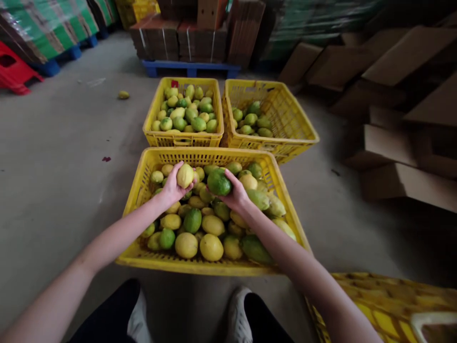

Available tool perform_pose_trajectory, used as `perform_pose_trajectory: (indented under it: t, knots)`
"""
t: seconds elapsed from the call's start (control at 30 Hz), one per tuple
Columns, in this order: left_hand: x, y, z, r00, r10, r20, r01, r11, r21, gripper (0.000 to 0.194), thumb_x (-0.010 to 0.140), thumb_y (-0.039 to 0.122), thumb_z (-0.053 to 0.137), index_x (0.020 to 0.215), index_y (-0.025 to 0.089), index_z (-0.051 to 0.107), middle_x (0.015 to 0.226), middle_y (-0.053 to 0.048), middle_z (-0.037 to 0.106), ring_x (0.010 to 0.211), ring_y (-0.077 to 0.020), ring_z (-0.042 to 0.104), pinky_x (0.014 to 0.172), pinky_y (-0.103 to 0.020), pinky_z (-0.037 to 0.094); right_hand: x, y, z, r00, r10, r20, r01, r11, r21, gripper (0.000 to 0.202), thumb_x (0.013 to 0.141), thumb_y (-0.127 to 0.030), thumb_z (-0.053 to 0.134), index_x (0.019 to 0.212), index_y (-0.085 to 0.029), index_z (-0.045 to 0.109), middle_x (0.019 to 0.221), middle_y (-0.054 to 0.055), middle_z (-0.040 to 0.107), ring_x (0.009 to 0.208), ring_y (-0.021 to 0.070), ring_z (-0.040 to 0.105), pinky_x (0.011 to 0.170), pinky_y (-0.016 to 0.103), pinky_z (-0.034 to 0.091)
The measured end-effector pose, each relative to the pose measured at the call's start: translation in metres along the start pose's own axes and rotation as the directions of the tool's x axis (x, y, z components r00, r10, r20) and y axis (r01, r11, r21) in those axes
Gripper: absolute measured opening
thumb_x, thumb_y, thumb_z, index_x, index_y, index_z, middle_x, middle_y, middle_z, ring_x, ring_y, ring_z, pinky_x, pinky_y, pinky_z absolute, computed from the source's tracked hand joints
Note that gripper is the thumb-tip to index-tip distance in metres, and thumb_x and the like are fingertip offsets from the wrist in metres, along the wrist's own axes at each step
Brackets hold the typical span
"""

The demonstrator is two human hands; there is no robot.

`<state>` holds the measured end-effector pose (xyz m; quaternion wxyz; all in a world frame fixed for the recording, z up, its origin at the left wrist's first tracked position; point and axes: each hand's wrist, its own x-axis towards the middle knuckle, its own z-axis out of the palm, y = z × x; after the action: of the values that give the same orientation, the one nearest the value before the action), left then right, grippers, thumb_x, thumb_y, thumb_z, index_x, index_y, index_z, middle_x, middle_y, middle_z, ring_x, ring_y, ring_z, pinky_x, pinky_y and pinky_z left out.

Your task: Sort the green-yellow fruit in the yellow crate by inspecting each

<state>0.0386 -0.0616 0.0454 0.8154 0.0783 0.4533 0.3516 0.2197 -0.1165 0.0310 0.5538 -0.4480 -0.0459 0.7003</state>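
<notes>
My left hand point(174, 183) is closed round a yellow lemon point(185, 176), above the far half of the large yellow crate point(210, 269). Just to its right, my right hand point(235, 190) grips a dark green lemon point(219, 182). The two held fruits are apart. Under both hands the crate holds many yellow and green lemons, with a big green one point(256, 248) near its front right. Behind it stand a left back crate point(182, 139), well filled with mixed lemons, and a right back crate point(271, 141) with mostly green fruit at its left side.
Another yellow crate point(385, 314) is at the lower right. Cardboard boxes point(392, 183) lie along the right. A blue pallet point(191, 68) bears stacked cardboard at the back. One lemon point(123, 95) lies on the floor, and a red stool point(16, 71) stands far left.
</notes>
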Motion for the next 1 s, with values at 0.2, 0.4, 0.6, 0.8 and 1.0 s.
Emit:
perform_pose_trajectory:
  t: [0.2,0.4,0.6,0.8,1.0]
  knots:
    - [0.002,-0.003,-0.003,0.998,-0.05,-0.046,0.048,0.998,-0.032,0.039,0.101,0.032,0.032,0.103,0.015,0.067,0.065,-0.009,0.068,0.049,-0.0176,0.064,0.04,-0.023,0.052,0.007,0.003,-0.012,0.999,0.032,-0.042,-0.033,0.999,-0.035,0.02,0.08,-0.041,0.066,0.093,-0.027,0.06,0.072,-0.001,0.071,0.077,0.0234,0.073,0.061,0.035,0.062]
    - [0.006,-0.006,-0.005,0.999,-0.039,-0.017,0.038,0.999,-0.009,0.039,0.102,0.038,0.037,0.111,0.013,0.066,0.075,-0.011,0.074,0.056,-0.0206,0.07,0.046,-0.026,0.058,0.008,0.004,-0.007,0.995,0.082,-0.058,-0.082,0.997,0.003,0.008,0.086,-0.033,0.059,0.09,-0.027,0.062,0.063,-0.001,0.07,0.063,0.0221,0.071,0.049,0.032,0.059]
    - [0.002,-0.003,-0.004,0.999,-0.007,0.032,0.009,0.999,-0.051,0.03,0.098,0.033,0.049,0.111,0.009,0.062,0.069,-0.009,0.071,0.058,-0.021,0.072,0.05,-0.027,0.061,0.004,0.0,-0.01,0.989,0.131,0.067,-0.131,0.991,-0.015,0.018,0.09,-0.042,0.06,0.089,-0.024,0.063,0.069,0.0,0.073,0.06,0.0208,0.07,0.059,0.038,0.064]
    - [0.003,-0.001,-0.006,0.994,0.053,0.099,-0.038,0.989,-0.141,0.026,0.097,0.029,0.048,0.11,0.012,0.064,0.076,-0.008,0.071,0.06,-0.0163,0.069,0.045,-0.02,0.056,0.012,0.003,-0.021,0.965,0.162,0.206,-0.167,0.986,0.011,0.021,0.087,-0.041,0.068,0.094,-0.021,0.065,0.078,0.005,0.075,0.074,0.026,0.075,0.065,0.043,0.065]
    - [-0.004,0.0,-0.007,0.961,0.08,0.263,-0.053,0.993,-0.11,0.035,0.099,0.046,0.047,0.097,0.017,0.067,0.077,-0.007,0.069,0.061,-0.0172,0.067,0.058,-0.03,0.061,0.003,0.0,-0.015,0.965,0.092,0.245,-0.091,0.996,-0.016,0.03,0.092,-0.05,0.06,0.094,-0.021,0.067,0.081,0.007,0.077,0.08,0.0262,0.076,0.065,0.039,0.064]
